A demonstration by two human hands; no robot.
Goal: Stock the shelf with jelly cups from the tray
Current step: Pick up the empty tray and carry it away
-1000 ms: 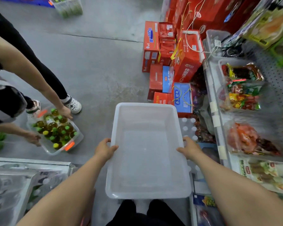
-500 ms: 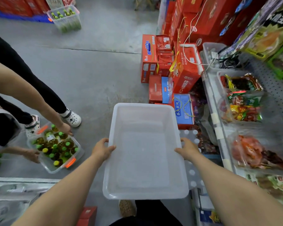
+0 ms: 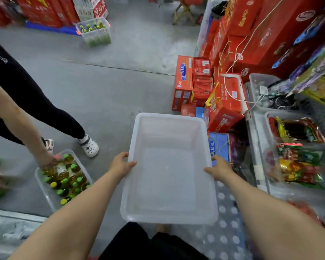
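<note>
A translucent white plastic tray [image 3: 169, 117] is held level in front of me above the floor, and nothing lies in it. My left hand [image 3: 120, 164] grips its left rim, thumb over the edge. My right hand [image 3: 219, 168] grips the right rim the same way. The shelf [image 3: 257, 147] runs along the right, with clear bins of packaged snacks [image 3: 296, 145] on it. No jelly cups show in view.
Red gift boxes [image 3: 223, 102] are stacked on the floor ahead right, with a blue box [image 3: 220, 145] beside the tray. At left another person's hand [image 3: 45, 160] reaches into a clear bin of green-capped bottles [image 3: 64, 177]. A second bottle bin [image 3: 94, 32] stands far back.
My view has tilted up, showing more of the aisle and the red boxes. The tray stays in both my hands. The other person's hands have shifted over the bottle bin.
</note>
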